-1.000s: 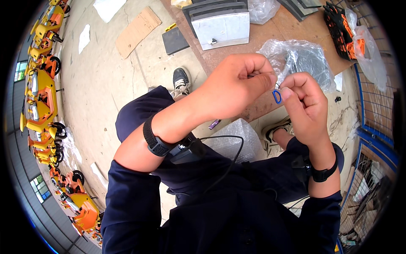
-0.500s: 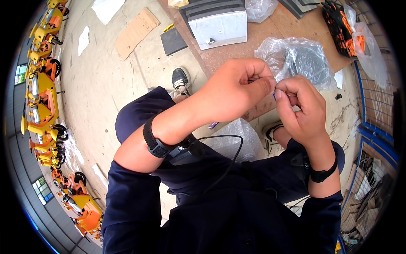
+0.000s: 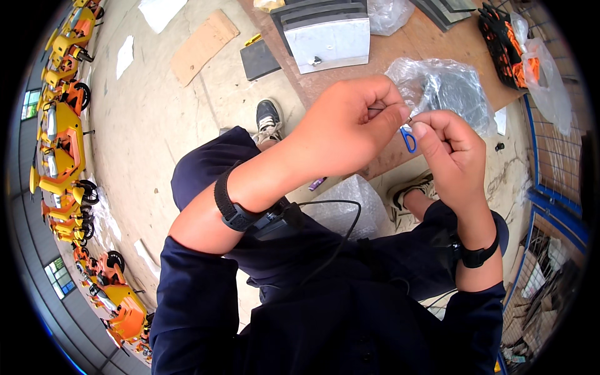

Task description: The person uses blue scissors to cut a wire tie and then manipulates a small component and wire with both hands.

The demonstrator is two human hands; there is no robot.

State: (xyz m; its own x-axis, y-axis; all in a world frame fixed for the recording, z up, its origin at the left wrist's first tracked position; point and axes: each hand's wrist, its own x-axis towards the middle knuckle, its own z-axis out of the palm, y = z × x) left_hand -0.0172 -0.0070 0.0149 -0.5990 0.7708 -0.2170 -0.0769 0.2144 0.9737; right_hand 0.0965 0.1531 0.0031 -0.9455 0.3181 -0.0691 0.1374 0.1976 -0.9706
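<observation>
Evidently I'm partway through some close fingertip work: both hands are on the one small dark link [image 3: 410,119], and neither is free of it. My left hand [image 3: 359,122] pinches it between thumb and forefinger; my right hand [image 3: 456,150] pinches at it from the other side, fingers curled. A blue loop [image 3: 407,133] hangs just beside my right thumb, over the near edge of the board [image 3: 387,157], and seems joined to the link. So the pieces are up and gripped; how much is left I can't tell, because my fingertips cover the join.

Beyond my hands, one pale panel [image 3: 328,45] stands tilted on the board, with one lock [image 3: 315,60] set in its face. One dark piece [image 3: 453,94] on the board lies in its clear wrap [image 3: 406,72], not yet unwrapped.

Counting the rest: one blue loop, one black and orange bundle [image 3: 500,50] at the board's right, one cardboard sheet [image 3: 205,47] and one dark slab [image 3: 260,60] on the floor to the left, one sheet of bubble wrap [image 3: 353,203] between my legs. I wear two shoes [image 3: 269,119] and two wristbands [image 3: 234,206]. Behind the pale panel are several dark panels [image 3: 322,11], overlapping too much to count; the yellow scooters [image 3: 62,147] along the left run together too.
</observation>
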